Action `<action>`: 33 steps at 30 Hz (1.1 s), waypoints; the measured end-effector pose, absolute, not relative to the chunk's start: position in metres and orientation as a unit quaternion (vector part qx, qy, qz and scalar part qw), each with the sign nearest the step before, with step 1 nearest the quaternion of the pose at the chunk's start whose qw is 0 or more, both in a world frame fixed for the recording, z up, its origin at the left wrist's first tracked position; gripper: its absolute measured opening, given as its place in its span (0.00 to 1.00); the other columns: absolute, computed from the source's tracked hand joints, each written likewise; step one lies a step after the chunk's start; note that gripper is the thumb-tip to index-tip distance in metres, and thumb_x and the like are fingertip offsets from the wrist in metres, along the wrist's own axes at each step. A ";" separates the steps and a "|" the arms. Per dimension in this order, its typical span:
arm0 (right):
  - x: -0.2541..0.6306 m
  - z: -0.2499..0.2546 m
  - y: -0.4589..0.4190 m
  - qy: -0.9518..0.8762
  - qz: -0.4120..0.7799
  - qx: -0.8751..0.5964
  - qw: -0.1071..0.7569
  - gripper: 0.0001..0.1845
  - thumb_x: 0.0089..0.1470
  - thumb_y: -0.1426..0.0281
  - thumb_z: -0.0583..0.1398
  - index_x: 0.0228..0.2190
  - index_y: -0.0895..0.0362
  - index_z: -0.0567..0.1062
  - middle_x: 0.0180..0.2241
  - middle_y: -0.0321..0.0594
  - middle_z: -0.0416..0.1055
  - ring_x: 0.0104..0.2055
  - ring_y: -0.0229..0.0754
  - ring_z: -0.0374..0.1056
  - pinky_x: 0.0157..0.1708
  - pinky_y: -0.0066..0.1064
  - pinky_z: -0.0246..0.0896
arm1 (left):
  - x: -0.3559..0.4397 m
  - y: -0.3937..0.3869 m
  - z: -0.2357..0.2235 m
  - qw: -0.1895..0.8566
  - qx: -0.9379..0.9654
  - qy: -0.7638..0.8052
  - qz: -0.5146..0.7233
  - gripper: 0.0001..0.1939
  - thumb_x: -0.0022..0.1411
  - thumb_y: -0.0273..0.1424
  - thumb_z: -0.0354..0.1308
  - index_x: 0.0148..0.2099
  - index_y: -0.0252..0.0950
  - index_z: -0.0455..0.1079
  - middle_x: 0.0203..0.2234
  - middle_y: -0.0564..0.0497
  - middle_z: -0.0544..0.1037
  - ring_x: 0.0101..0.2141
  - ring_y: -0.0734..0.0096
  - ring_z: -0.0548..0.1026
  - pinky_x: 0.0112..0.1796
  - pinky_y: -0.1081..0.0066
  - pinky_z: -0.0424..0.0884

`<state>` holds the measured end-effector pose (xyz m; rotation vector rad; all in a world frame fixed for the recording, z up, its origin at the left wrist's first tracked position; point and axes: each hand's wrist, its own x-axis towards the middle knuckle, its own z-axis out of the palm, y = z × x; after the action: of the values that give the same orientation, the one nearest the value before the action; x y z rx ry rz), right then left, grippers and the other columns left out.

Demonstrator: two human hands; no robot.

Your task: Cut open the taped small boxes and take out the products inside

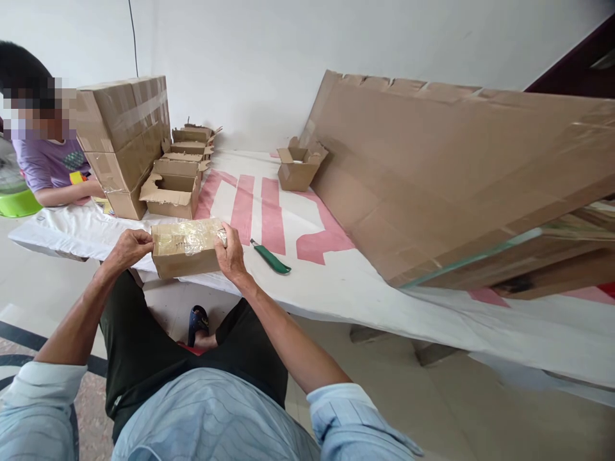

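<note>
Red-banded white cloth (346, 282) covers the bench (312, 298) against a pale wall (250, 57). Your taped box (185, 264) is at its near edge, close to 9 o'clock from the view's centre. Your left hand (129, 248) pinches its left end between the fingers, on cardboard or tape, you cannot tell; your right hand (232, 255) has fingers wrapped around the right end. From the box, a green-handled knife (271, 259) lies at 3 o'clock, narrow end near your right hand: a sideways slip could nick you. Loosening your grip might tip the box onto the floor (413, 397). Open boxes (170, 208) stand toward 12 o'clock.
</note>
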<state>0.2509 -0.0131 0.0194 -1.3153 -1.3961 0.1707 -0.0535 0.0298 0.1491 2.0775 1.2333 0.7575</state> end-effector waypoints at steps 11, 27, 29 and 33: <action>0.250 0.023 -0.016 -0.588 0.093 -0.559 0.577 0.33 0.73 0.62 0.53 0.74 0.54 0.70 0.70 0.57 0.75 0.75 0.60 0.69 0.77 0.61 0.66 | -0.059 0.037 0.139 0.228 0.830 0.436 0.264 0.14 0.64 0.41 0.63 0.40 0.42 0.89 0.51 0.43 0.85 0.53 0.52 0.80 0.57 0.58 0.81; 0.282 0.022 -0.032 -0.623 0.145 -0.540 0.547 0.35 0.77 0.45 0.55 0.70 0.54 0.75 0.68 0.59 0.76 0.70 0.62 0.72 0.70 0.58 0.72 | -0.053 0.033 0.122 0.362 0.805 0.344 0.320 0.22 0.65 0.46 0.73 0.57 0.44 0.88 0.68 0.40 0.77 0.72 0.40 0.70 0.65 0.49 0.80; 0.310 0.016 -0.038 -0.630 0.097 -0.574 0.514 0.30 0.77 0.48 0.56 0.63 0.56 0.80 0.62 0.59 0.79 0.66 0.63 0.74 0.69 0.58 0.71 | -0.054 0.029 0.120 0.367 0.799 0.349 0.324 0.23 0.64 0.44 0.73 0.58 0.43 0.88 0.68 0.39 0.76 0.71 0.40 0.71 0.59 0.53 0.85; 0.371 0.006 -0.058 -0.613 0.022 -0.715 0.335 0.17 0.73 0.62 0.61 0.54 0.57 0.82 0.55 0.60 0.79 0.62 0.64 0.72 0.67 0.57 0.68 | -0.055 0.022 0.115 0.376 0.784 0.355 0.344 0.27 0.61 0.39 0.72 0.62 0.45 0.87 0.70 0.40 0.73 0.74 0.40 0.68 0.51 0.60 0.87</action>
<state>0.3715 -0.0582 0.0060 -1.8655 -1.5991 0.0584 -0.0546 0.0223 0.1149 2.0046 0.9070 0.8810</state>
